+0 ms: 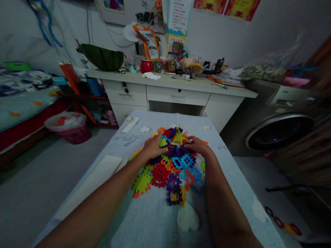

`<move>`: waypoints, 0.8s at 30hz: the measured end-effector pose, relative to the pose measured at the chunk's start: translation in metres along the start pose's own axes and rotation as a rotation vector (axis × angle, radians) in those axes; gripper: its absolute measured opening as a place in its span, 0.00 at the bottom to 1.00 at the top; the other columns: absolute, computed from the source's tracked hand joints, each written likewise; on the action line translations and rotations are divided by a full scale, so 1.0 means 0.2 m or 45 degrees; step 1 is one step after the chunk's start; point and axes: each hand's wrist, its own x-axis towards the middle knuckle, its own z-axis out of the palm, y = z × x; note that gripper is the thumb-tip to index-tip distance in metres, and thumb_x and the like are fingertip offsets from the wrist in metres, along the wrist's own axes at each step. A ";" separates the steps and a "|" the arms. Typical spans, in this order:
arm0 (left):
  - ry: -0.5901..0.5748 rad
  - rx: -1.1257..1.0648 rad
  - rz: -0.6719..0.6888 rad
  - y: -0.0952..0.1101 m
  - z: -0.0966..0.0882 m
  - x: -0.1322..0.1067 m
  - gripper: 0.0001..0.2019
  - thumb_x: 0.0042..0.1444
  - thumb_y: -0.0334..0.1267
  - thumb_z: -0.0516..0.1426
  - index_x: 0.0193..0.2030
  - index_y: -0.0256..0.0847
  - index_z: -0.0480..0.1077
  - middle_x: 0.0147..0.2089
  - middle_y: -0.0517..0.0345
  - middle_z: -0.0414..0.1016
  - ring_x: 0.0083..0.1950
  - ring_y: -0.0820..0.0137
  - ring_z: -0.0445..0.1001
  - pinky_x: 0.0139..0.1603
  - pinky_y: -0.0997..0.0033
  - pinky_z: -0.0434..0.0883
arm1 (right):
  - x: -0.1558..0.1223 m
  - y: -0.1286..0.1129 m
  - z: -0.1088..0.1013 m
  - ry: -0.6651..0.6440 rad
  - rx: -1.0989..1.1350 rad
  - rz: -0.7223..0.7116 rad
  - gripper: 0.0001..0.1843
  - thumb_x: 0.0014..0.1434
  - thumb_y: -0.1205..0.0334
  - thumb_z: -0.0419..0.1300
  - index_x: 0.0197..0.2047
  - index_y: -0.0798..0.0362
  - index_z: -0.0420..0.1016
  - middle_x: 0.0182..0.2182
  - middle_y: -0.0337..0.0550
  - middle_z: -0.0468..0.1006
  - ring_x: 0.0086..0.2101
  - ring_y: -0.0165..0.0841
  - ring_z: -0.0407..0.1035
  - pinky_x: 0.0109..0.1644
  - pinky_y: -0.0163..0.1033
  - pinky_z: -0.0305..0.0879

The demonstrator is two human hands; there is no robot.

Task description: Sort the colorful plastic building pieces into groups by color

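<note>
A heap of flat, notched plastic building pieces (159,175) in red, purple, green, blue, orange and yellow lies on the cloth-covered table (144,220). My left hand (154,146) rests on the heap's left side, thumb and fingers apart, touching pieces near a green one. On the other side my right hand (198,144) reaches in, its thumb and forefinger apart against purple pieces. Some of its fingertips are hidden among the pieces. Nearest to me lies a purple piece with a yellow centre (175,197).
A white remote control (130,125) and a long pale board (103,170) lie on the table's left. Behind stands a white cabinet (126,92) bearing a watermelon piece (102,58) and jars. A washing machine (274,117) stands right, a pink bin (69,129) left.
</note>
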 end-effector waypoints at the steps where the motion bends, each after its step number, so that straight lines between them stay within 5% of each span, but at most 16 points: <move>1: 0.020 -0.070 0.037 0.01 0.00 0.01 0.43 0.46 0.47 0.64 0.69 0.47 0.53 0.63 0.46 0.69 0.61 0.51 0.69 0.57 0.56 0.66 | 0.00 -0.01 0.00 -0.001 0.021 -0.008 0.33 0.52 0.51 0.68 0.59 0.54 0.68 0.46 0.48 0.78 0.41 0.38 0.74 0.45 0.39 0.68; 10: -0.024 -0.448 0.269 0.09 0.00 0.02 0.26 0.49 0.41 0.61 0.57 0.42 0.68 0.50 0.54 0.77 0.45 0.64 0.76 0.48 0.63 0.73 | -0.03 -0.09 0.03 0.114 0.410 -0.181 0.25 0.50 0.58 0.67 0.52 0.50 0.71 0.35 0.38 0.76 0.34 0.32 0.69 0.38 0.36 0.66; 15: 0.117 -0.351 0.321 0.07 -0.07 -0.11 0.21 0.51 0.39 0.59 0.54 0.42 0.70 0.56 0.50 0.72 0.59 0.60 0.69 0.63 0.57 0.65 | -0.08 -0.23 0.05 0.085 0.499 -0.436 0.23 0.52 0.56 0.64 0.51 0.52 0.72 0.36 0.39 0.75 0.35 0.31 0.68 0.41 0.37 0.67; 20: -0.006 -0.152 0.108 -0.01 -0.13 -0.35 0.41 0.49 0.55 0.62 0.68 0.45 0.56 0.71 0.44 0.52 0.72 0.50 0.50 0.69 0.48 0.54 | -0.07 -0.33 0.08 -0.078 0.659 -0.540 0.22 0.58 0.52 0.58 0.53 0.52 0.69 0.40 0.42 0.76 0.36 0.31 0.70 0.42 0.37 0.68; 24: -0.148 -0.022 -0.007 -0.05 -0.13 -0.55 0.60 0.34 0.60 0.68 0.73 0.50 0.45 0.76 0.43 0.39 0.75 0.40 0.37 0.69 0.39 0.49 | 0.08 -0.37 0.07 0.175 0.399 -0.462 0.15 0.61 0.56 0.54 0.47 0.54 0.73 0.40 0.44 0.78 0.40 0.33 0.72 0.47 0.39 0.68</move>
